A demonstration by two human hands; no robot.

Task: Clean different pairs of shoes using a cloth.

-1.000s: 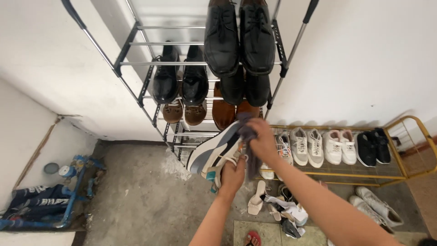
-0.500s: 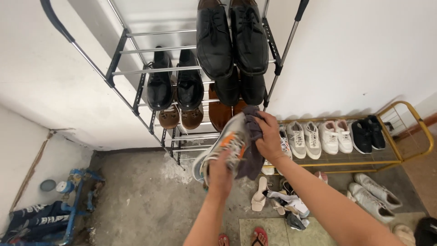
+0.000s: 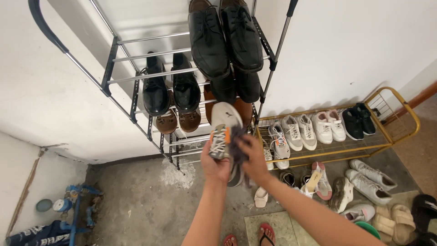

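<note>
My left hand (image 3: 215, 165) grips a grey and white sneaker (image 3: 222, 130) with orange lace loops, toe pointing up toward the rack. My right hand (image 3: 253, 159) presses a dark grey cloth (image 3: 236, 146) against the sneaker's right side. Both hands are held in front of a tall metal shoe rack (image 3: 119, 75) with black dress shoes (image 3: 224, 37) on top and more black and brown shoes on the tiers below.
A low yellow wire rack (image 3: 395, 133) at right holds white, grey and black sneakers. Loose sneakers, sandals and slippers lie on the concrete floor (image 3: 136, 205) below it. Blue pipes (image 3: 73, 214) sit at lower left. White walls stand behind both racks.
The sneaker has turned from side-on to top-up with the toe raised. My right hand slid the cloth down from the toe to the shoe's side. The view shifted, showing more floor shoes.
</note>
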